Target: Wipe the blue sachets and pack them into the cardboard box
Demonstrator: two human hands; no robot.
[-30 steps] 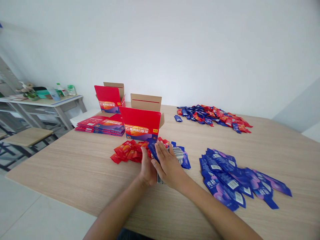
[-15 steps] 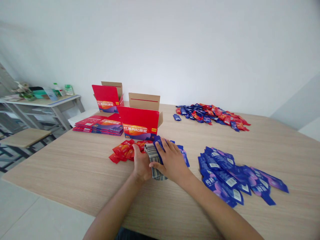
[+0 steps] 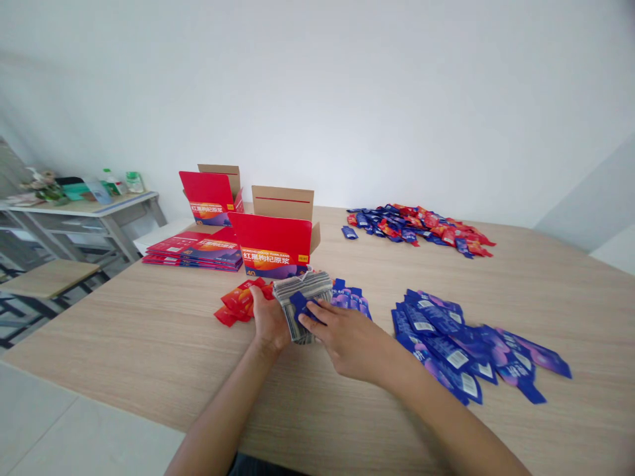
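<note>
A grey striped cloth (image 3: 311,284) lies folded across my left hand (image 3: 270,322), whose fingers are closed under and around it. My right hand (image 3: 347,340) pinches a blue sachet (image 3: 300,305), laid flat against the cloth. Red sachets (image 3: 237,303) lie in a small heap beside my left hand. Beyond my right hand, several blue sachets (image 3: 353,301) lie in overlapping rows, partly hidden by the cloth and hand. Just behind the cloth stands a red carton (image 3: 272,238) with its flaps up.
Another open carton (image 3: 211,198) stands farther back, near a stack of flattened cartons (image 3: 196,250). Loose blue sachets (image 3: 456,347) spread at the right. A mixed pile of red and blue sachets (image 3: 419,227) lies by the wall. A stool (image 3: 49,274) is left of the table.
The striped cloth has been spread and turned up over my left hand. The blue sachet has moved down onto the cloth's face, and my right hand's fingers have drawn together on it.
</note>
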